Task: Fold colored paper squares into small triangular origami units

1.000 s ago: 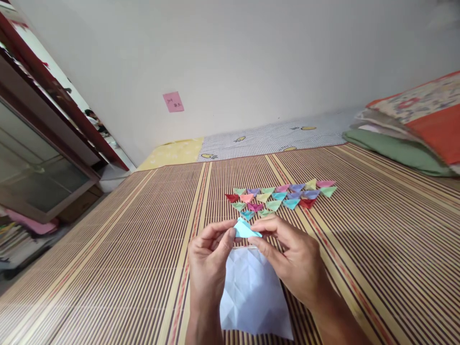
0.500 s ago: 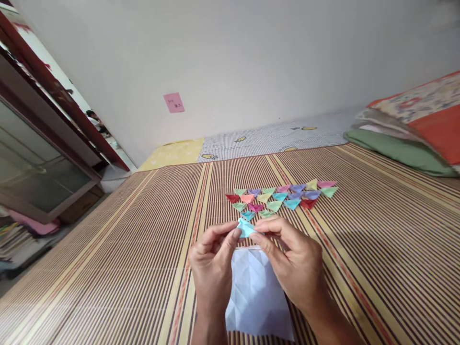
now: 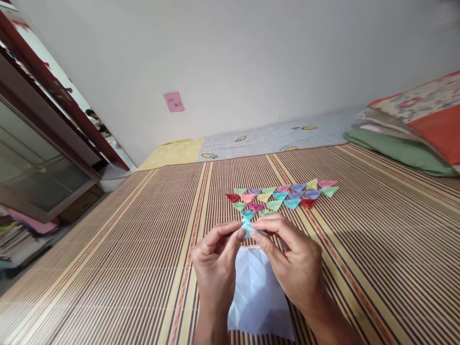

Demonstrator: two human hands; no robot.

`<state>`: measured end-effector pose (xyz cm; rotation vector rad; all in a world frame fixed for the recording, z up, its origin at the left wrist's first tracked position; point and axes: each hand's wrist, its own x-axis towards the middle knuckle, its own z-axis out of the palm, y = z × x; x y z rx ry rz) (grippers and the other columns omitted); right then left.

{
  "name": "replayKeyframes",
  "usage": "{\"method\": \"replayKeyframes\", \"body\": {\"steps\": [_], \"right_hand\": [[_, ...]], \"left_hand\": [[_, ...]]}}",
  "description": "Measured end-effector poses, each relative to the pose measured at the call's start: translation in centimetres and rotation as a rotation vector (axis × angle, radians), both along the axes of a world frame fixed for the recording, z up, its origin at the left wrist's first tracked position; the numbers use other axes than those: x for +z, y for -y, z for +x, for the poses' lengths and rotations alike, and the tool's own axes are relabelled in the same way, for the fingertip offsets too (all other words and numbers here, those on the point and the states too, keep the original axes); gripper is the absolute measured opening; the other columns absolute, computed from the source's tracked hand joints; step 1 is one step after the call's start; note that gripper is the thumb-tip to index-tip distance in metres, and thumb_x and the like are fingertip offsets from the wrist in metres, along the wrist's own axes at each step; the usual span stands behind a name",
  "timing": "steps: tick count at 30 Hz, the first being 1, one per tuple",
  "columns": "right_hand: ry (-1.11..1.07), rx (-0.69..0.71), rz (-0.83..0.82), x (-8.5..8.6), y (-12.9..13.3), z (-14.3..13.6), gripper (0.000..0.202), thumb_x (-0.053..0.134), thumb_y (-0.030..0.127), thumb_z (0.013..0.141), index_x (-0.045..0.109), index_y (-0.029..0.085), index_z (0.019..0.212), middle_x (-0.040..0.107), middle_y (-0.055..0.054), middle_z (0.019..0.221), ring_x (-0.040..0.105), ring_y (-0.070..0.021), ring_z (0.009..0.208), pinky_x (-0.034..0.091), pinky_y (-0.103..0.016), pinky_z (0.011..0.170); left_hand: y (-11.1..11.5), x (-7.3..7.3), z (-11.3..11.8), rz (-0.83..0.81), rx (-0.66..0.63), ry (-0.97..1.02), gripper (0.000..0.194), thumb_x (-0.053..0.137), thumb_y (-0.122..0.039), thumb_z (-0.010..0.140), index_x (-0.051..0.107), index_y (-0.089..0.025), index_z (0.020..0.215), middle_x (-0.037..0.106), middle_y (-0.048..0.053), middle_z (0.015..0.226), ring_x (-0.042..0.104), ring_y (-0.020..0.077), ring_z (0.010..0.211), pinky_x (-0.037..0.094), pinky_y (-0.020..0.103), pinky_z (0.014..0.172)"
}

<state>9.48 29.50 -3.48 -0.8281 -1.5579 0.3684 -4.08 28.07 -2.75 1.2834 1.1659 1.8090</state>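
Observation:
A small light-blue folded paper point(image 3: 247, 230) is pinched between both hands above the striped mat. My left hand point(image 3: 217, 256) grips its left side with thumb and forefinger. The right side is held by my right hand point(image 3: 293, 256), thumb below and fingers above. Under and between the hands lies a creased white sheet point(image 3: 259, 297). Just beyond the fingertips, several small folded paper pieces point(image 3: 274, 205) in many colours sit in rows on the mat. The fingers hide part of the blue paper and cover the nearest edge of the rows.
The striped mat point(image 3: 125, 249) spreads to both sides. Folded bedding point(image 3: 402, 153) is stacked at the right. A checked cloth point(image 3: 247, 141) runs along the wall, which bears a pink note point(image 3: 174, 101). At the left are a glass-panelled door point(image 3: 43, 158) and a distant person point(image 3: 96, 120).
My left hand has moved slightly right, closer to my right hand. Less of the light-blue paper shows between the fingertips.

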Motion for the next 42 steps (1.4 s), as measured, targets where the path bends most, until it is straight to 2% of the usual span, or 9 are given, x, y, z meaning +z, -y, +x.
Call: {"method": "replayKeyframes", "body": {"steps": [5,8,11,17,23,30,36,42], "right_hand": [[0.029,-0.050,0.058,0.1,0.1,0.0,0.015,0.064,0.008,0.098,0.067,0.023,0.098,0.073,-0.001,0.092,0.073,-0.0151,0.093,0.058,-0.025,0.080],[0.064,-0.068,0.095,0.2,0.1,0.0,0.017,0.062,0.006,0.099,0.068,0.022,0.101,0.074,-0.002,0.094,0.073,-0.0151,0.096,0.057,-0.025,0.085],[0.080,-0.076,0.106,0.2,0.0,-0.1,0.015,0.062,0.007,0.098,0.067,0.021,0.097,0.074,-0.003,0.093,0.073,-0.0154,0.093,0.057,-0.025,0.084],[0.073,-0.081,-0.010,0.5,0.1,-0.1,0.014,0.058,0.012,0.098,0.062,0.021,0.088,0.070,-0.002,0.082,0.071,-0.0147,0.079,0.056,-0.022,0.069],[0.021,-0.098,-0.145,1.0,0.6,0.0,0.012,0.062,0.020,0.095,0.063,0.021,0.083,0.069,0.002,0.074,0.067,-0.0138,0.068,0.053,-0.023,0.064],[-0.008,-0.087,-0.194,1.1,0.7,-0.1,0.011,0.062,0.021,0.093,0.063,0.022,0.082,0.070,0.001,0.071,0.067,-0.0156,0.065,0.054,-0.026,0.063],[-0.081,-0.039,-0.188,0.7,0.5,-0.3,0.010,0.060,0.018,0.093,0.062,0.021,0.084,0.070,-0.003,0.083,0.070,-0.0189,0.080,0.056,-0.030,0.072],[-0.090,-0.032,-0.208,0.6,0.4,-0.3,0.009,0.062,0.019,0.093,0.062,0.021,0.085,0.070,-0.001,0.082,0.070,-0.0175,0.079,0.056,-0.029,0.072]], "left_hand": [[0.0,-0.3,0.3,0.114,-0.001,-0.078,0.019,0.079,-0.010,0.084,0.083,-0.027,0.092,0.081,0.001,0.091,0.076,0.0156,0.087,0.064,0.024,0.076],[-0.1,-0.7,0.3,0.119,0.026,-0.118,0.020,0.078,-0.010,0.086,0.083,-0.027,0.095,0.080,0.001,0.092,0.076,0.0157,0.088,0.064,0.025,0.077],[-0.1,-1.0,0.3,0.105,0.039,-0.152,0.018,0.076,-0.013,0.088,0.082,-0.027,0.096,0.080,0.001,0.092,0.075,0.0156,0.086,0.063,0.026,0.075],[-0.1,-0.8,0.4,0.076,0.046,-0.198,0.015,0.076,-0.014,0.088,0.081,-0.027,0.094,0.080,0.000,0.090,0.075,0.0155,0.083,0.062,0.025,0.071],[0.0,-0.7,0.6,0.044,0.023,-0.193,0.011,0.076,-0.017,0.089,0.080,-0.026,0.094,0.079,-0.001,0.084,0.074,0.0143,0.079,0.060,0.023,0.069],[0.3,-0.7,0.8,-0.055,-0.015,-0.159,0.004,0.076,-0.024,0.091,0.079,-0.023,0.092,0.077,0.001,0.083,0.072,0.0152,0.075,0.059,0.026,0.069],[0.2,-0.8,0.8,-0.060,-0.033,-0.126,0.004,0.076,-0.025,0.090,0.080,-0.023,0.092,0.077,0.002,0.083,0.072,0.0154,0.074,0.059,0.026,0.069],[0.4,-0.6,0.9,-0.088,-0.052,-0.125,0.006,0.075,-0.026,0.091,0.078,-0.022,0.090,0.076,0.002,0.080,0.069,0.0147,0.072,0.057,0.025,0.067]]}}
